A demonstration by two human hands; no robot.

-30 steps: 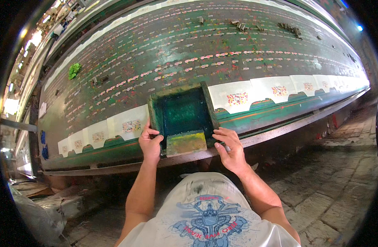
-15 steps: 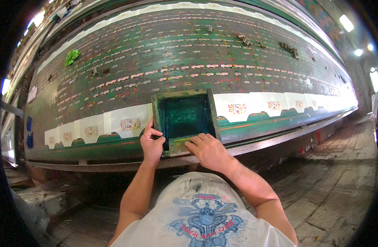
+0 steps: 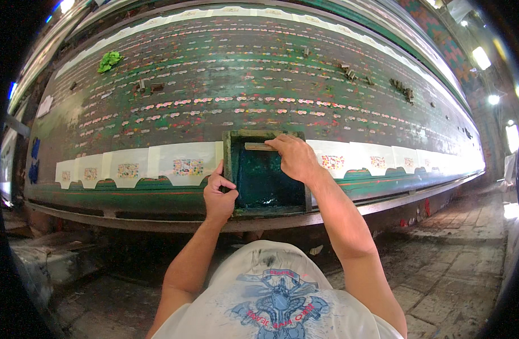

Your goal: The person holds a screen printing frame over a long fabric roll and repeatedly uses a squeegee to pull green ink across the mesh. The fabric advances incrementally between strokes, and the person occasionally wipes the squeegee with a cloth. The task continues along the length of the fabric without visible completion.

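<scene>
I see my right hand [image 3: 295, 158], fingers clenched over a pale wooden squeegee [image 3: 259, 146], hiding its right end, at the far edge of the green-inked rectangular screen frame [image 3: 266, 175]. My left hand [image 3: 219, 195] pinches the frame's left rail on the long green printing surface [image 3: 214, 73].

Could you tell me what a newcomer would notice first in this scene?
The long green printing table fills the view, with a row of white printed pieces along its near edge. At the centre, the left hand grips the frame of a dark green screen while the right hand holds a squeegee at its far end.
</scene>
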